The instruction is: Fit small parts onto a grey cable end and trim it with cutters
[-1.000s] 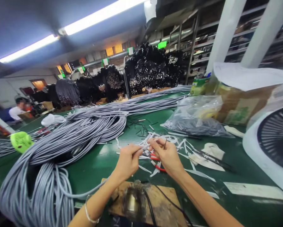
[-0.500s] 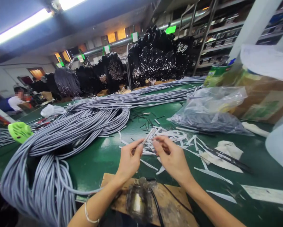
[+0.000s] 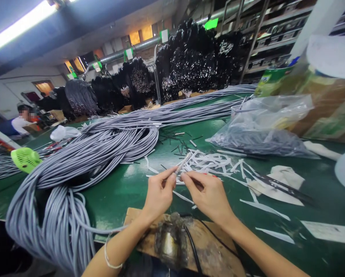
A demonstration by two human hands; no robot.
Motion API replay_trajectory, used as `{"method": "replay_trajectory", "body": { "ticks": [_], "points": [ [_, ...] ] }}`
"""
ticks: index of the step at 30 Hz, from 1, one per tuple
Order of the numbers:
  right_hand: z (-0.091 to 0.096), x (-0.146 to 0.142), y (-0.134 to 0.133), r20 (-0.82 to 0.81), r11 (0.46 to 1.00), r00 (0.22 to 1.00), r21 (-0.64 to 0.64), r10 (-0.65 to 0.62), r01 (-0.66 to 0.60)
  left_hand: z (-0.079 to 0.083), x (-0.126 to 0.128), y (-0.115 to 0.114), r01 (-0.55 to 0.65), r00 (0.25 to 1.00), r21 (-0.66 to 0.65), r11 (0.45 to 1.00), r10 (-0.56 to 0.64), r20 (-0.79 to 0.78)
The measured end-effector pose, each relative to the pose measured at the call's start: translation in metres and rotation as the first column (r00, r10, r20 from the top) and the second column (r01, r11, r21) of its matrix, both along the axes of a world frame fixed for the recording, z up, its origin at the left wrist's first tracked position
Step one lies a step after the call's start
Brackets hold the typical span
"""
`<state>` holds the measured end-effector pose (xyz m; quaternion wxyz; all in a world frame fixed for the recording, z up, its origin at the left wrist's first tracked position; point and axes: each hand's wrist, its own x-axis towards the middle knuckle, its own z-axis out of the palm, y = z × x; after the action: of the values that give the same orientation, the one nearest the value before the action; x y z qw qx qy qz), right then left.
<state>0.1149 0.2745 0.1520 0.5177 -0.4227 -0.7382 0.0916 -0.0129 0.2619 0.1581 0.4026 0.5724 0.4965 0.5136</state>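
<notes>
I am pinching a thin cable end (image 3: pixel 183 163) in my left hand (image 3: pixel 160 193), above the green tabletop (image 3: pixel 123 198). My right hand (image 3: pixel 209 193) is forming a narrow pinch just beside it; whether it is gripping anything, I cannot tell. White strips (image 3: pixel 211 161) are lying beyond; grey cables (image 3: pixel 103 148) are lying leftward.
</notes>
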Motion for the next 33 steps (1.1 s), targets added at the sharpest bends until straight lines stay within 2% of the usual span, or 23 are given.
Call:
{"method": "replay_trajectory", "body": {
  "ticks": [7,12,16,19,23,28,33],
  "points": [
    [0.0004,0.0015,-0.0015,-0.003,1.0,1.0,0.001,-0.009,0.009,0.0015,0.0004,-0.0012,-0.028,0.991,0.1,0.995,0.041,-0.131],
    [-0.0013,0.0004,-0.0024,-0.008,0.999,1.0,0.048,-0.001,0.001,0.0035,0.0,-0.0007,-0.005,0.992,0.059,0.998,0.012,-0.128],
    [-0.0051,-0.0018,-0.0041,0.039,0.987,0.998,0.154,-0.043,0.036,0.0053,-0.0028,0.0006,-0.056,0.972,0.096,0.994,0.077,-0.221],
    [-0.0063,-0.0025,-0.0047,0.078,0.988,0.995,0.142,-0.069,0.057,0.0055,-0.0053,0.0014,-0.108,0.952,0.162,0.981,0.149,-0.268],
    [-0.0043,-0.0015,-0.0053,0.101,0.99,0.99,0.113,-0.096,0.085,0.0058,-0.0058,0.0008,-0.174,0.948,0.204,0.963,0.22,-0.231],
    [-0.0021,-0.0002,-0.0056,0.076,0.981,0.991,0.167,-0.11,0.096,0.006,-0.004,-0.0009,-0.154,0.955,0.227,0.962,0.204,-0.217],
    [-0.002,0.0004,-0.0038,0.08,0.985,0.993,0.156,-0.092,0.079,0.0042,-0.0037,-0.0016,-0.136,0.954,0.234,0.963,0.191,-0.233]
  ]
}}
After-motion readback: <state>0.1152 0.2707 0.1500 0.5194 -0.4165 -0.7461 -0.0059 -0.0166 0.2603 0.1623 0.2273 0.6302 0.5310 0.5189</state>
